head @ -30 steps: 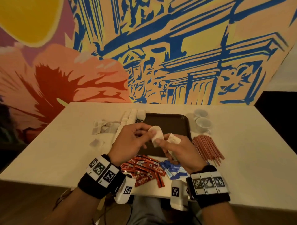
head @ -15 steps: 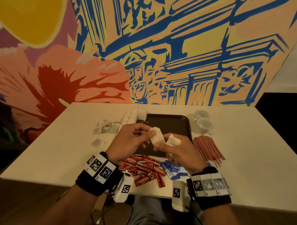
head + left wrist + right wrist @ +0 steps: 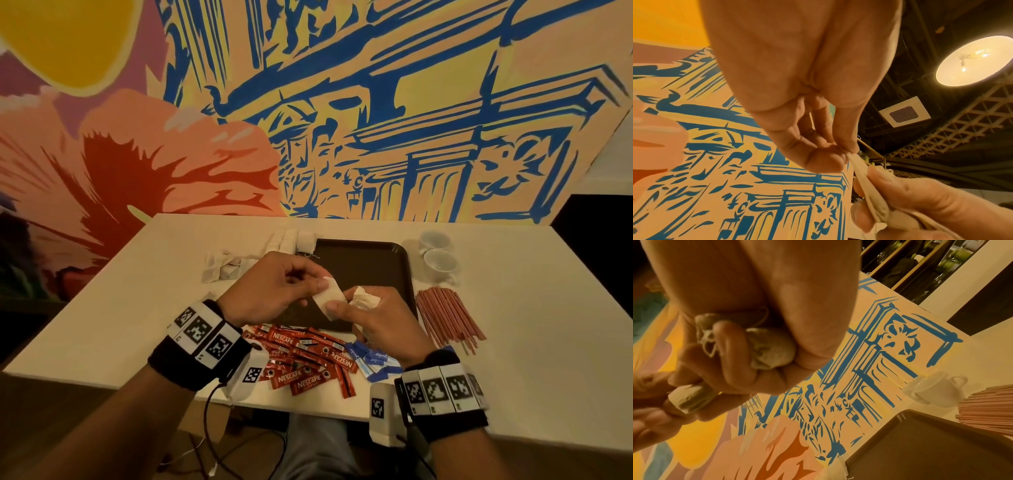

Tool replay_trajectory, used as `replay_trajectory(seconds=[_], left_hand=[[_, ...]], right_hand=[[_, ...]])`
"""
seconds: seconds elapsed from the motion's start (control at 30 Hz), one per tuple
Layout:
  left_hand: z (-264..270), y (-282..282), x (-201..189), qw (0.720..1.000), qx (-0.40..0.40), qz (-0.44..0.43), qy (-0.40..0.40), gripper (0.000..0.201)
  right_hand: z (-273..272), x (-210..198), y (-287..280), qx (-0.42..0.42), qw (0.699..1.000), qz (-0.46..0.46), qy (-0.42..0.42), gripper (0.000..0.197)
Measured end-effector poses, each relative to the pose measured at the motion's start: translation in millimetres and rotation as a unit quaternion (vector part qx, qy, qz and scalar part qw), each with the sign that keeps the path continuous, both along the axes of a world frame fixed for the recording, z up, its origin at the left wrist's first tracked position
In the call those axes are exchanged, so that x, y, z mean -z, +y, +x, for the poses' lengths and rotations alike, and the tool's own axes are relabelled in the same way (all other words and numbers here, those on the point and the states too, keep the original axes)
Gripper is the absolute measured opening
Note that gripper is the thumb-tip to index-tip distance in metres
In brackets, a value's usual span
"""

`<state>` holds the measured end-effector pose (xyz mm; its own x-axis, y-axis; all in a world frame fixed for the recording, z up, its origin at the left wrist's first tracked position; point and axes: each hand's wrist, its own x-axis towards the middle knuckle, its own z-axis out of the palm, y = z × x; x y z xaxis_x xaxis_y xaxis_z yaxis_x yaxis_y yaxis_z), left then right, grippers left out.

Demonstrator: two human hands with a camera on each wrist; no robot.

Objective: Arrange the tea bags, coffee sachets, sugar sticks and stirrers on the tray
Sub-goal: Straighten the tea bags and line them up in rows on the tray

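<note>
At frame centre, both hands, left (image 3: 274,287) and right (image 3: 373,318), pinch a tea bag (image 3: 330,298): light, limp, tearable, best held by its edges.

Both forearms reached forward side by side, each wrist wrapped in a black band with square-patterned tags. The left hand (image 3: 274,284) was raised with its back up, thumb and forefinger pinched together at the tips — the other fingers (image 3: 818,116) loosely curled behind them. The right hand (image 3: 373,318) sat just beside it, a little lower, its thumb pressed toward the left hand's pinch so the two hands nearly touched. Its remaining fingers (image 3: 740,369) were curled tight into the palm — closed like a fist.
</note>
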<state>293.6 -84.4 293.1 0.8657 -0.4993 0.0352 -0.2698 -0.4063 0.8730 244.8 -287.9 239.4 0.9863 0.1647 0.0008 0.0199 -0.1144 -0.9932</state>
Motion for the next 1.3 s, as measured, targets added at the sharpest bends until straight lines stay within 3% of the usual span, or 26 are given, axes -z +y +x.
replay_trajectory(seconds=[0.13, 0.27, 0.4, 0.6, 0.87, 1.07, 1.3], left_hand=[[16, 10, -6, 0.998, 0.013, 0.043, -0.037, 0.01], [48, 28, -13, 0.995, -0.022, 0.05, -0.083, 0.008], [88, 43, -9, 0.99, -0.057, 0.095, -0.084, 0.011], [146, 62, 54, 0.974, -0.087, 0.206, -0.027, 0.011], [169, 68, 145, 0.935, -0.044, 0.35, 0.051, 0.005], [188, 65, 165, 0.907, -0.057, 0.413, 0.051, 0.015], [207, 58, 163, 0.891, -0.061, 0.448, 0.02, 0.018]], right_hand=[[5, -1, 1, 0.03, 0.999, 0.032, 0.014, 0.018], [11, 4, -5, 0.103, 0.994, 0.017, 0.026, 0.029], [18, 14, -8, 0.122, 0.991, 0.003, 0.049, 0.033], [29, 26, -7, 0.117, 0.989, -0.01, 0.087, 0.034], [35, 37, -1, 0.144, 0.984, -0.008, 0.109, 0.038], [39, 45, 1, 0.147, 0.98, -0.01, 0.131, 0.042], [41, 50, 0, 0.147, 0.98, -0.004, 0.136, 0.043]])
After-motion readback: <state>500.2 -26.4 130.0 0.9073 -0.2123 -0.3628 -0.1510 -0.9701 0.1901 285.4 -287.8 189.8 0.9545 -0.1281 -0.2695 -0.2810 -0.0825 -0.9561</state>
